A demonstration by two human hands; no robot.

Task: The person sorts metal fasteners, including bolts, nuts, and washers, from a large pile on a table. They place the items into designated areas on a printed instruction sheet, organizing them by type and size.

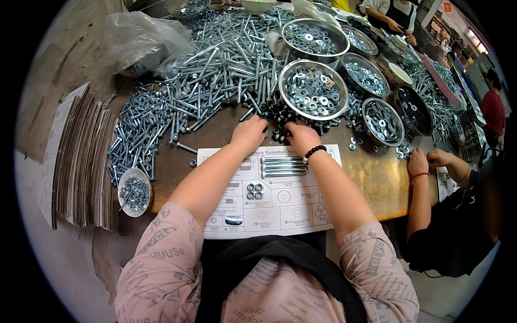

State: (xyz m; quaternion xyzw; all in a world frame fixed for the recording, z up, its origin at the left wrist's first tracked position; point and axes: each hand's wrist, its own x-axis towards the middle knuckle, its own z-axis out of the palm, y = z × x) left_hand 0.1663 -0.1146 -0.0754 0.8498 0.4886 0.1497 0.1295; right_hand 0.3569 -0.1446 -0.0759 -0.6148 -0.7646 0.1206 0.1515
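My left hand [249, 134] is at the far edge of a printed paper sheet [280, 228], fingers curled by the black nuts [278, 132] and bolts. Something dark shows at its fingertips. Close by on the right, my right hand [303, 138], with a black beaded bracelet on the wrist, reaches into the same nuts with bent fingers; the fingertips are partly hidden. Several long silver bolts [284, 167] lie side by side on the sheet. Below them sit several dark-centred nuts [254, 191] in a square group, and a shiny oblong metal piece [233, 220] lies near the lower left.
Loose bolts [215, 75] heap across the table's far side. Metal bowls of washers [314, 91] stand beyond my right hand. A white bowl of small hardware [134, 194] sits at the left edge, near stacked cardboard [81, 161]. A co-worker's hands [423, 161] work at right.
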